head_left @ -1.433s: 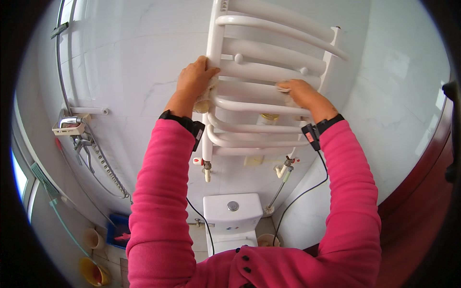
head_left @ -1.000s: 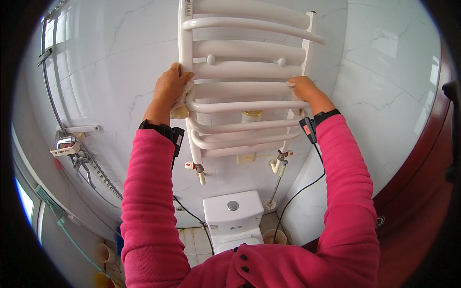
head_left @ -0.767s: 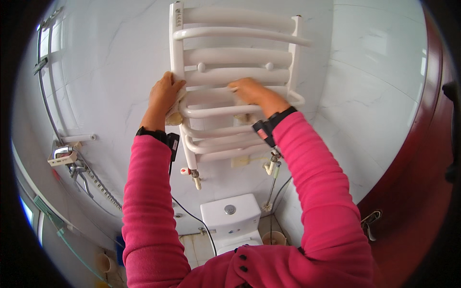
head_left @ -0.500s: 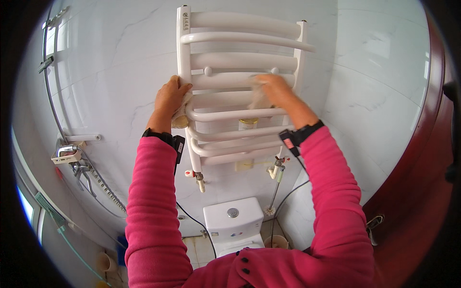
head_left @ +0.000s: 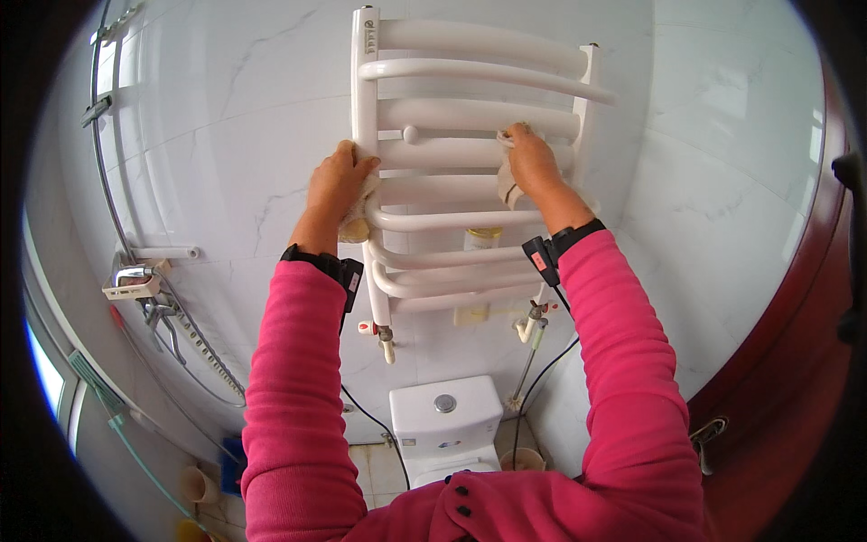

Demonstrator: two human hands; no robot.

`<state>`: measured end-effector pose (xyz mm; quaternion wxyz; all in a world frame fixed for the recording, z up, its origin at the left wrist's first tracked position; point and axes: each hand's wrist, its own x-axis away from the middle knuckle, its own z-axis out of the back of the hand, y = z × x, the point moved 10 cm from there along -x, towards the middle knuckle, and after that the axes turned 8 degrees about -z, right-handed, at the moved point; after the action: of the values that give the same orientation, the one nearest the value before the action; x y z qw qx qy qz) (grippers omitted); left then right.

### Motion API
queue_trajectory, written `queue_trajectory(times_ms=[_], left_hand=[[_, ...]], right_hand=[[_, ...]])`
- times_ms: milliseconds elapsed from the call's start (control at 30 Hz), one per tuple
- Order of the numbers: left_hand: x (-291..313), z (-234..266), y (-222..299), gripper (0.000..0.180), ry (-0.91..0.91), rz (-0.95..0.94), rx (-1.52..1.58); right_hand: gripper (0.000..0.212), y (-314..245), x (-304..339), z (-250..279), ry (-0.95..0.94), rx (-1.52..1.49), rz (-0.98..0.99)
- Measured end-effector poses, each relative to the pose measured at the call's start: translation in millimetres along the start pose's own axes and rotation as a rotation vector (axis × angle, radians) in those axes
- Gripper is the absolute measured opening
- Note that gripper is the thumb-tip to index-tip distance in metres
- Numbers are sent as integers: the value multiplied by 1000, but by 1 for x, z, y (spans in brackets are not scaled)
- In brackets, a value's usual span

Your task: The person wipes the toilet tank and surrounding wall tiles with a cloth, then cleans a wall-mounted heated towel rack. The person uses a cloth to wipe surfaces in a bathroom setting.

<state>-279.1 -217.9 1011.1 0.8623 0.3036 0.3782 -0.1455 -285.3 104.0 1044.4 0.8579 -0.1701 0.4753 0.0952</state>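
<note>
A white towel radiator (head_left: 433, 154) with a stack of curved bars hangs on the marbled tile wall before me. My left hand (head_left: 340, 188) is closed at its left upright, thumb lying toward the front, with a beige cloth (head_left: 357, 221) bunched beneath the palm. Farther right, my right hand (head_left: 535, 164) pinches a second beige cloth (head_left: 508, 185) against the middle bars. That cloth droops below the fingers. A round white knob (head_left: 410, 135) sticks out between the hands; the right hand covers the spot where its twin sat. Black bands circle both wrists.
Below the radiator stand valves (head_left: 386, 339) and a white toilet (head_left: 447, 406). A shower hose and a soap tray (head_left: 135, 285) are on the left wall. Dark cables run down from my wrists. A red door (head_left: 777, 425) stands to the right.
My right hand, blurred before, has moved slightly right and up over the right knob and now looks steady. The left hand keeps its place on the upright. The whole view has shifted a little.
</note>
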Motion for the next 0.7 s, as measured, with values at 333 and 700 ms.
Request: queue_trajectory(times_ms=[333, 700], left_hand=[[1, 1, 3, 39, -31, 6, 3], [2, 3, 8, 45, -40, 20, -128]], right_hand=[[23, -100, 6, -59, -139, -154, 203], [27, 27, 14, 31, -89, -80, -160]])
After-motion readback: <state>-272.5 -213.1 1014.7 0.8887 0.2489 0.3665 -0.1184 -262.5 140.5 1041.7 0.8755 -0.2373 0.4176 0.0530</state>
